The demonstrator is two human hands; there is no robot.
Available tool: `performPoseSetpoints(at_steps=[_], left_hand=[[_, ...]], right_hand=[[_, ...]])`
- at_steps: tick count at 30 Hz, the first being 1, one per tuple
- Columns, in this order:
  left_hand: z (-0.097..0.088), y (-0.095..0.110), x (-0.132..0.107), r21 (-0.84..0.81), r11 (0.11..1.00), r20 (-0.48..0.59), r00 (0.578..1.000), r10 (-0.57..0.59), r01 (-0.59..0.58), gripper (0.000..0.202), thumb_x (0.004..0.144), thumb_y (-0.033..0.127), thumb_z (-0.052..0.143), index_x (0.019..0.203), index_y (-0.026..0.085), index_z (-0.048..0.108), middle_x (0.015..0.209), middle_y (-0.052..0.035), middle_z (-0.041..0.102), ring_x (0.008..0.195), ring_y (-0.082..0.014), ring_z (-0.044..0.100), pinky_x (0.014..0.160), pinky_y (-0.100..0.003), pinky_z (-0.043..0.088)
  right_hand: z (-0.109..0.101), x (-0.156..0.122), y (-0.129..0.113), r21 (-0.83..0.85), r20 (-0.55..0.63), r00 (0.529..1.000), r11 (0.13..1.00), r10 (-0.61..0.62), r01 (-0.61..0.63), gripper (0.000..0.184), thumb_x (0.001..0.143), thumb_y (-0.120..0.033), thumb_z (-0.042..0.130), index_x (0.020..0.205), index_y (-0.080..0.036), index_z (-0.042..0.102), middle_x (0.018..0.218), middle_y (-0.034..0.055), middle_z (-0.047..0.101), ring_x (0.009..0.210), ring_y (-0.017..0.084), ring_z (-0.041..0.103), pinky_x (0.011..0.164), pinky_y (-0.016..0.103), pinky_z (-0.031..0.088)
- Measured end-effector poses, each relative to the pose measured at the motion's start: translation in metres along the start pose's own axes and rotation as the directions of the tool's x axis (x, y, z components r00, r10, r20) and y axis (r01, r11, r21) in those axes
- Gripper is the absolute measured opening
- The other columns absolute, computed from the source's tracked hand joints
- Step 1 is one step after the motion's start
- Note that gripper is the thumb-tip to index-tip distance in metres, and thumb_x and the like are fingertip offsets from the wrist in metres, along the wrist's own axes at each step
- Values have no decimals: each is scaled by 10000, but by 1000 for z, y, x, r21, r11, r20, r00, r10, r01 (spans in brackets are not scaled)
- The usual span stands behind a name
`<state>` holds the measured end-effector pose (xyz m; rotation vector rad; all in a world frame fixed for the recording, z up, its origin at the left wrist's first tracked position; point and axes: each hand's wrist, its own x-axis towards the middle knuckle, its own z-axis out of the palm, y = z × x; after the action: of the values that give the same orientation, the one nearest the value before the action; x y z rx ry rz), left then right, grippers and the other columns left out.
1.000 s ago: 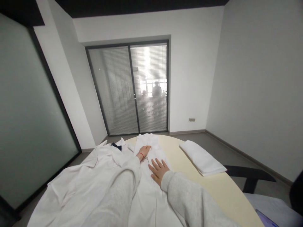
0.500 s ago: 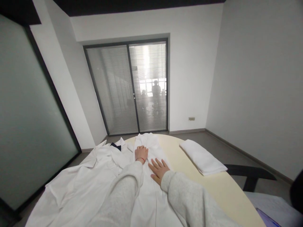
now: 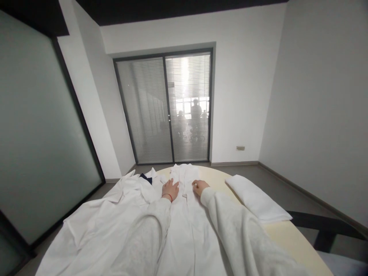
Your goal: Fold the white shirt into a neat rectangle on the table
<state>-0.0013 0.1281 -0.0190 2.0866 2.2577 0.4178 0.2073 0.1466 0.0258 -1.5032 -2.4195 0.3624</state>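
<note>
A large white cloth garment [image 3: 115,214] with folds and a collar-like point at its far end lies spread over the table. One long strip of it runs away from me under my hands. My left hand [image 3: 170,189], with a thin red cord on the wrist, rests flat on this strip with its fingers apart. At the strip's right edge, my right hand [image 3: 200,186] has curled fingers pinching the cloth; the fingertips are partly hidden. A small dark navy patch [image 3: 146,178] shows among the folds at the far left.
A folded white cloth [image 3: 257,199] lies on the right side of the round pale-yellow table [image 3: 277,234]. Beyond the table's right edge stands a black chair armrest [image 3: 324,222]. Glass doors with blinds [image 3: 169,111] are across the room, with blurred figures behind them.
My right hand has moved forward from lying spread on the cloth to its right edge, and its fingers have curled. My left hand has flattened slightly, fingers spreading. The view has shifted left.
</note>
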Motion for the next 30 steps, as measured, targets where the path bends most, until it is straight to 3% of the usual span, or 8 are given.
performPoseSetpoints(at_steps=[3,5,10,13,17,19,23,30], left_hand=[[3,1,-1,17,1000,26,999,24,-25,444,840,349,378,1282,363,417,1485,-8,128,1350,-249,98,1038,-513,120],[3,0,0,18,1000,40,999,17,-18,465,841,365,374,1306,363,383,1491,-12,88,1356,-251,54,1038,-529,84],[2,-4,4,-33,997,-10,997,-72,72,479,814,427,428,1278,312,440,1452,-80,236,1325,-272,201,1032,-490,161],[-2,-11,7,-181,974,-131,978,-161,136,385,847,412,381,1147,251,559,1316,-82,460,1206,-224,416,976,-385,309],[-8,-24,14,-384,898,-154,944,-293,216,343,840,350,425,1073,160,590,1109,-106,618,1049,-185,553,881,-272,398],[-8,-28,16,-469,852,-103,944,-313,232,333,796,343,504,1048,146,600,1083,-114,632,1033,-200,569,856,-269,416],[-4,-31,16,-618,760,25,971,-236,201,263,757,338,559,890,129,649,896,-93,691,904,-221,624,733,-281,473],[-1,-33,19,-729,669,31,983,-179,145,224,730,197,550,930,131,627,929,-62,686,835,-174,637,722,-268,495]], right_hand=[[22,5,4,-117,-103,995,993,9,-21,443,829,-311,403,1258,-227,474,1356,96,405,1251,255,324,987,439,258],[34,6,8,-184,-69,998,983,4,-16,484,864,-354,321,1337,-263,364,1447,34,253,1320,249,181,1026,492,155],[43,10,16,-164,51,997,984,-55,62,520,869,-518,240,1369,-377,254,1480,-81,103,1346,289,22,1031,550,58],[41,15,22,-80,-86,996,997,-7,0,592,815,-463,405,1369,-278,309,1482,12,131,1334,313,102,1040,504,150],[36,23,42,225,-263,922,948,283,-227,555,783,-309,433,1302,-111,417,1257,163,490,1164,262,446,983,411,326],[31,25,55,346,-231,907,901,352,-262,503,766,-324,452,1230,-134,502,1088,142,606,1038,254,544,921,405,391],[24,25,71,454,-129,941,863,311,-223,376,684,-399,551,962,-170,658,816,91,674,845,247,615,761,363,466],[27,28,68,643,-106,966,757,235,-114,230,610,-318,527,758,-174,630,646,32,641,683,201,599,639,306,462]])
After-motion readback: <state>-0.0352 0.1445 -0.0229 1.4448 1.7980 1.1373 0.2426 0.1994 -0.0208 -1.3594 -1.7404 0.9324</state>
